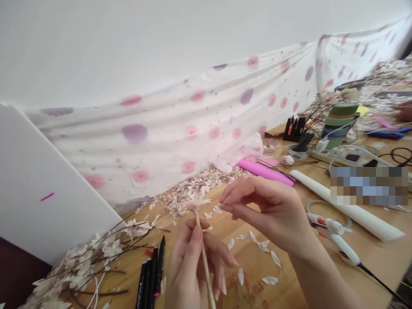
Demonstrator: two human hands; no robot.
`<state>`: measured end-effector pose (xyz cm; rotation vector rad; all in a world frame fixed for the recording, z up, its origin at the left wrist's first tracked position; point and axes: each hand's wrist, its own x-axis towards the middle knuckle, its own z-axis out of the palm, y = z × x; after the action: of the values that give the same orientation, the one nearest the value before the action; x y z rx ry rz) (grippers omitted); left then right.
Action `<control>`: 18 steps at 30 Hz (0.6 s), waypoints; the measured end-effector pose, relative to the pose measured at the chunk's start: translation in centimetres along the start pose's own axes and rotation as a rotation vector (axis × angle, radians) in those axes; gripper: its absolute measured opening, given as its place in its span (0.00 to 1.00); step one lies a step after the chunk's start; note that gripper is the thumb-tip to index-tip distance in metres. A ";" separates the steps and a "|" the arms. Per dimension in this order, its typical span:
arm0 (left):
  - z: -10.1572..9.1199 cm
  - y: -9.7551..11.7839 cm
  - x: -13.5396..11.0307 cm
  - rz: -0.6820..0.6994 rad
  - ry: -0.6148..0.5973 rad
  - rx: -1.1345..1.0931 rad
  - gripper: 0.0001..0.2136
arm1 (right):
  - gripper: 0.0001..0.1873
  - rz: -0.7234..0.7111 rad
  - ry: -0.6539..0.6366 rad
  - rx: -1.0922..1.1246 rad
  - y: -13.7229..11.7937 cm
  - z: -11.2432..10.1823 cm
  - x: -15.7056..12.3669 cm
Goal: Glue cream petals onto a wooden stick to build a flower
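My left hand (188, 268) grips a thin pale stick (206, 268) between thumb and fingers. At its top end sits a small pale pink flower head (193, 206), blurred against the petals behind it. Just to the right of the flower, my right hand (268, 210) has thumb and index fingertip pinched together; whatever is between them is too small to make out. Loose white petals (270, 280) lie scattered on the wooden table (231, 296) below my hands.
Behind is a heap of petals (199, 186). Flower stems (106, 249) and black markers (154, 270) lie to the left, by a white board (48, 180). On the right are a pink roll (265, 171), a white roll (347, 206), a glue gun (344, 251) and a power strip (350, 158).
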<state>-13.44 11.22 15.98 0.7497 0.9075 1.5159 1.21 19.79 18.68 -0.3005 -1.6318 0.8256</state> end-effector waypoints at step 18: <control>1.0 0.0 -0.4 -0.056 -0.123 -0.138 0.10 | 0.08 -0.263 -0.089 -0.306 0.8 1.0 0.2</control>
<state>-12.52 10.98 16.50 0.7032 0.7185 1.4508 0.04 20.13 18.33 -0.2578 -1.8364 0.3945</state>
